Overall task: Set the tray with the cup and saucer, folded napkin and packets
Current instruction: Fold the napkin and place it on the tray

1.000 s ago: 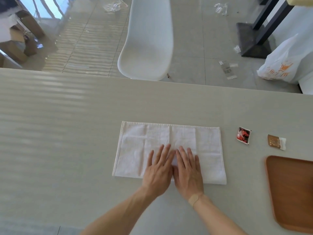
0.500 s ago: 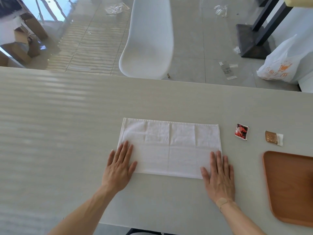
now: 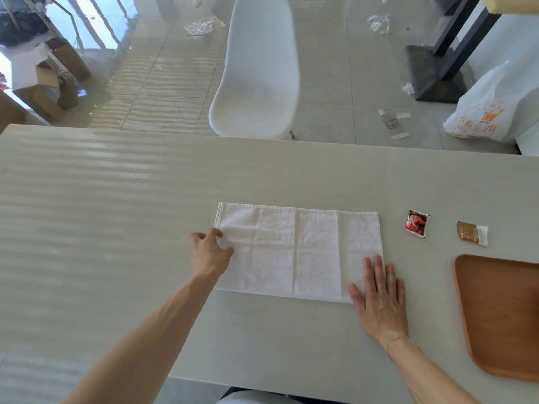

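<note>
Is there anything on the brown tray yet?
No, the part of the tray in view is bare; the two packets still lie on the table beyond it.

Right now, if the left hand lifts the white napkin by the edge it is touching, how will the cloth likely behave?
The napkin is probably floppy: it lies flat with soft creases, so the lifted end should drape. It looks thin, likely light. The right hand flat on its near right corner should keep it from sliding as the left hand pulls.

A white chair (image 3: pixel 256 77) stands at top centre behind the table (image 3: pixel 116 199). A white bag (image 3: pixel 490 112) sits upper right, cardboard boxes (image 3: pixel 49 83) upper left, plastic scraps (image 3: pixel 204 24) on the floor.
</note>
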